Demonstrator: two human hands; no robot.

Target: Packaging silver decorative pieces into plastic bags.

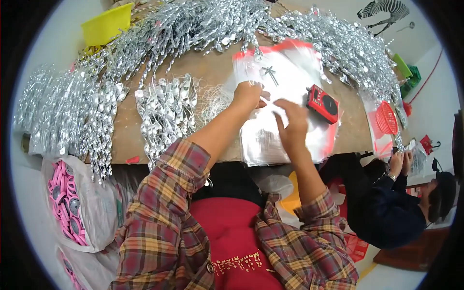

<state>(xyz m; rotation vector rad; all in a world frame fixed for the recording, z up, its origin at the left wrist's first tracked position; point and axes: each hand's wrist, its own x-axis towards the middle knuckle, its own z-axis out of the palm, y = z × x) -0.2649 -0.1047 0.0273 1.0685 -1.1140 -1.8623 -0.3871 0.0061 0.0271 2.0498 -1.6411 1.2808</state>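
Observation:
My left hand [249, 95] is closed over a stack of clear plastic bags with red edges [263, 140]. A small pale bit shows at its fingertips, too small to make out. To its right, my right hand [294, 123] is slightly blurred, thumb and fingers apart, with nothing visible between them. Just beyond the hands, a few thin dark strips [270, 73] lie crossed on the bags. A red radio-like box [323, 104] with a round speaker rests at the stack's right side. Left of my left hand lies a tangle of white string [212, 104].
Silver spiral streamers [193, 29] are heaped along the table's far edge, with a bundle [166, 108] at near left. A yellow bin [106, 24] stands far left. Below left, a plastic sack [99, 212] holds pink-and-grey pieces. A co-worker [386, 208] sits at right near a red basket [386, 118].

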